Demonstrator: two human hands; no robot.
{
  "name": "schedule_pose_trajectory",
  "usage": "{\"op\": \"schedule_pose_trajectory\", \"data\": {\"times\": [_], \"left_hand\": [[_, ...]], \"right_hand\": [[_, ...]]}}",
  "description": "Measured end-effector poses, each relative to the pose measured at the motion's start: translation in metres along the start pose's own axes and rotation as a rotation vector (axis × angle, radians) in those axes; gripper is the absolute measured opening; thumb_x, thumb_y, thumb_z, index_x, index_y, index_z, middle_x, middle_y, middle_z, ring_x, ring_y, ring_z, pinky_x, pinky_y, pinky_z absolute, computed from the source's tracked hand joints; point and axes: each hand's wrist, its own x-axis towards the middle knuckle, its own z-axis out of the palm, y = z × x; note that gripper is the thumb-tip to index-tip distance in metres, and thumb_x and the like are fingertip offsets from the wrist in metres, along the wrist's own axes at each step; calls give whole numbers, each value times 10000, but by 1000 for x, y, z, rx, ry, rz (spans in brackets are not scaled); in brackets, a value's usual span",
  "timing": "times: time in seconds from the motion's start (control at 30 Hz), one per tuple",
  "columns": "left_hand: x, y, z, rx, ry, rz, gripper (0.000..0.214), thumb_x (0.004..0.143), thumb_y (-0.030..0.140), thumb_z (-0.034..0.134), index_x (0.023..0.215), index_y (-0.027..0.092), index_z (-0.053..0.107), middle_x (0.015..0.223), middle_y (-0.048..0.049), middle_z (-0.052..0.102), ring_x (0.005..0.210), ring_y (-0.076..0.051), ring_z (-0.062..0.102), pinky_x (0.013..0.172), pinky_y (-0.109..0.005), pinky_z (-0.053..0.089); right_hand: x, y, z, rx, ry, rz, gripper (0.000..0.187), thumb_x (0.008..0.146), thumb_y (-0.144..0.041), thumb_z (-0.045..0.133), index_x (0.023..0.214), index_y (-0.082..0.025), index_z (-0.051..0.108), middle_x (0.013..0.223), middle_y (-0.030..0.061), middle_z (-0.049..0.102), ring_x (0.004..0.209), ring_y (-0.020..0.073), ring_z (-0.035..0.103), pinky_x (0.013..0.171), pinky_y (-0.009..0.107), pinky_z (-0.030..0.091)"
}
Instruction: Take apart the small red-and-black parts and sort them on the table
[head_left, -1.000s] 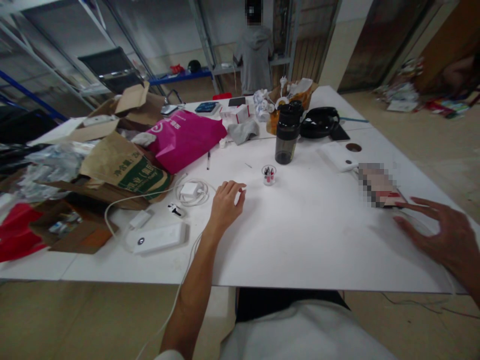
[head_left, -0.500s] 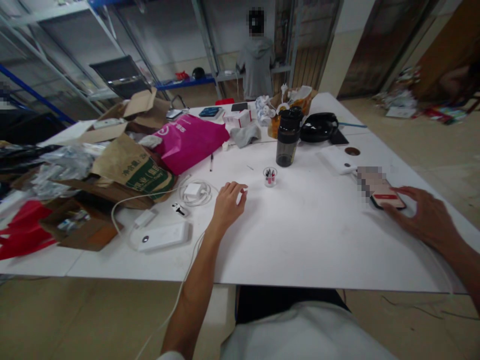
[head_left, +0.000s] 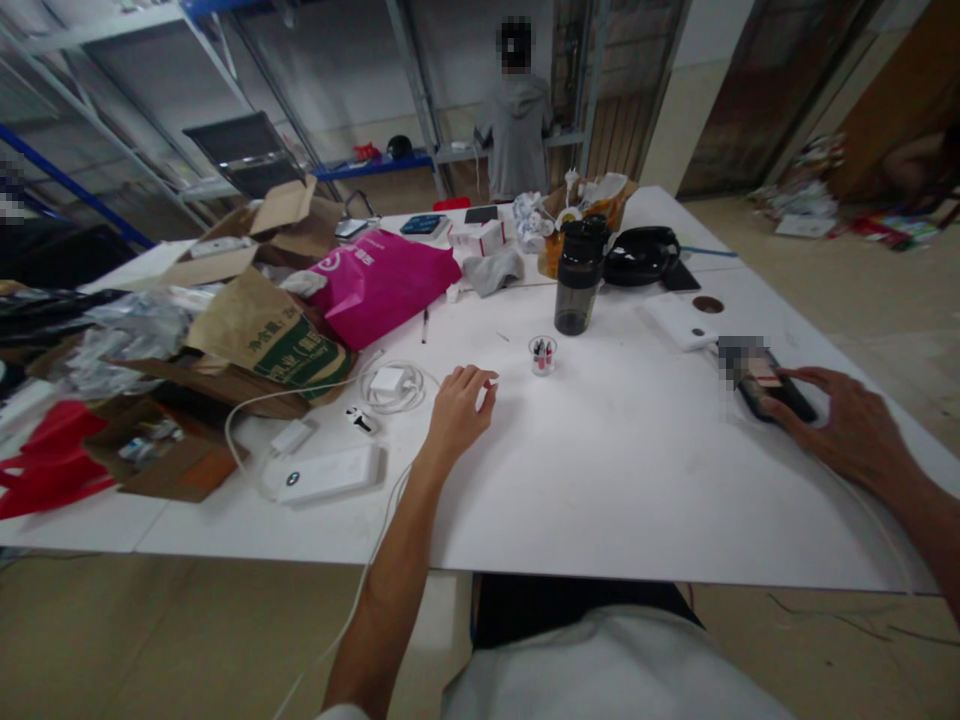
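My left hand (head_left: 459,415) is over the white table (head_left: 585,500), wrist low, with its thumb and index finger curved toward each other. I see a gap between them and nothing held. Just right of it stands a small clear cup (head_left: 543,368) of little red, black and white pieces. On the right, my right hand (head_left: 855,425) has its thumb and index finger on the edges of a smartphone (head_left: 776,385). The phone lies screen up, mostly dark with a pinkish patch; part of the view there is pixelated.
Left of my left hand lie a coiled white cable with a charger (head_left: 388,382), a black-and-white gadget (head_left: 361,420) and a white power bank (head_left: 330,475). Bags and boxes, including a magenta bag (head_left: 382,280), crowd the left. A dark bottle (head_left: 577,285) stands behind the cup. A person (head_left: 517,135) stands beyond.
The phone's screen has gone from mostly pink with a red bar to mostly dark with a smaller pinkish patch. Both hands stay nearly in place.
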Motion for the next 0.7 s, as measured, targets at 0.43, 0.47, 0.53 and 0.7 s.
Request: {"op": "schedule_pose_trajectory", "data": {"times": [0.43, 0.47, 0.53, 0.7], "left_hand": [[0, -1, 1, 19, 22, 25, 156, 1159, 171, 654, 1269, 231, 748, 1110, -92, 804, 1067, -295, 734, 984, -460, 565], [0, 0, 1, 18, 17, 20, 158, 1159, 173, 652, 1268, 234, 748, 1109, -93, 803, 1070, -296, 733, 985, -461, 564], [0, 0, 0, 18, 7, 12, 163, 1160, 176, 644, 1269, 238, 748, 1109, -93, 802, 1075, -298, 731, 987, -465, 564], [0, 0, -1, 12, 14, 6, 158, 1162, 181, 639, 1266, 236, 746, 1113, -95, 806, 1070, -298, 730, 986, -472, 569]], "right_hand": [[2, -1, 3, 27, 25, -7, 937, 1009, -884, 571, 1633, -192, 667, 1578, 238, 740, 1391, 486, 726, 1224, 672, 573], [4, -2, 3, 29, 17, -3, 938, 1006, -890, 578, 1628, -194, 673, 1570, 237, 746, 1382, 486, 732, 1217, 669, 578], [8, -5, 2, 35, -5, -2, 922, 1007, -890, 596, 1620, -207, 689, 1565, 232, 752, 1380, 482, 736, 1217, 658, 581], [15, -7, 2, 36, -35, -8, 891, 1022, -883, 578, 1611, -226, 703, 1578, 228, 746, 1384, 475, 732, 1221, 652, 575]]}}
